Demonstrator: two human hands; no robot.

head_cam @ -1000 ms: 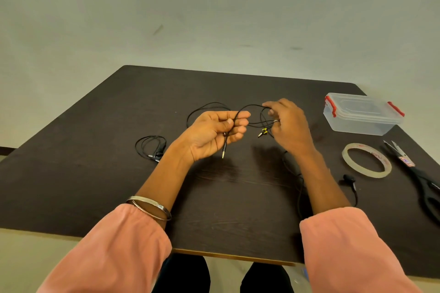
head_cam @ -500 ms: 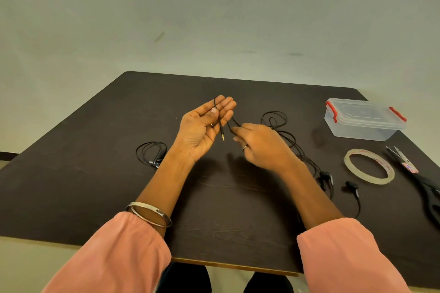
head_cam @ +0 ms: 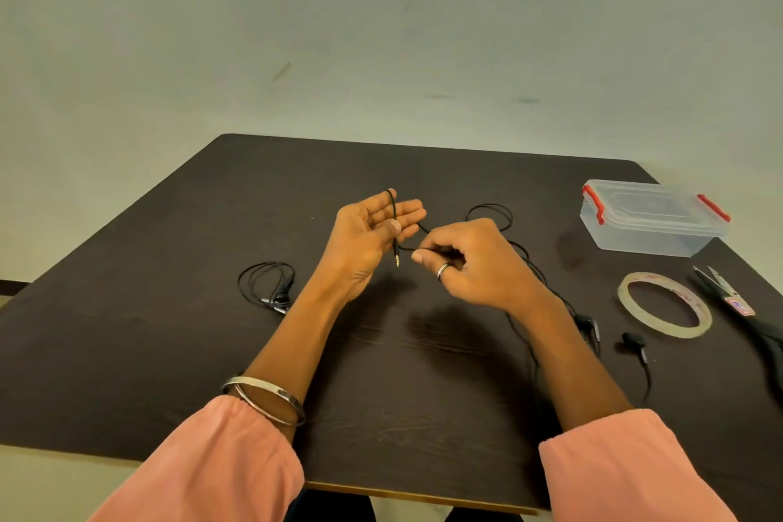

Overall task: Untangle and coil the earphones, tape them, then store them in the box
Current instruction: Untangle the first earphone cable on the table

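My left hand (head_cam: 373,233) is held palm up above the table, its thumb pinning the black earphone cable (head_cam: 491,210) across the fingers, with the gold jack plug hanging down below the palm. My right hand (head_cam: 470,263) pinches the same cable just right of the plug. The remaining cable trails back in loops behind my right hand and down the table to two earbuds (head_cam: 633,341) near my right forearm. A clear plastic box (head_cam: 652,220) with red latches, lid on, stands at the far right. A roll of clear tape (head_cam: 663,305) lies flat in front of it.
A second pair of black earphones (head_cam: 267,282), coiled, lies on the dark table (head_cam: 148,331) left of my left forearm. Black-handled scissors (head_cam: 737,305) lie at the right edge beside the tape. A plain wall stands behind the table.
My left hand opened from a loose fist to a flat palm with the cable over its fingers. My right hand moved in from the right to pinch the cable near the plug; the loops dropped onto the table.
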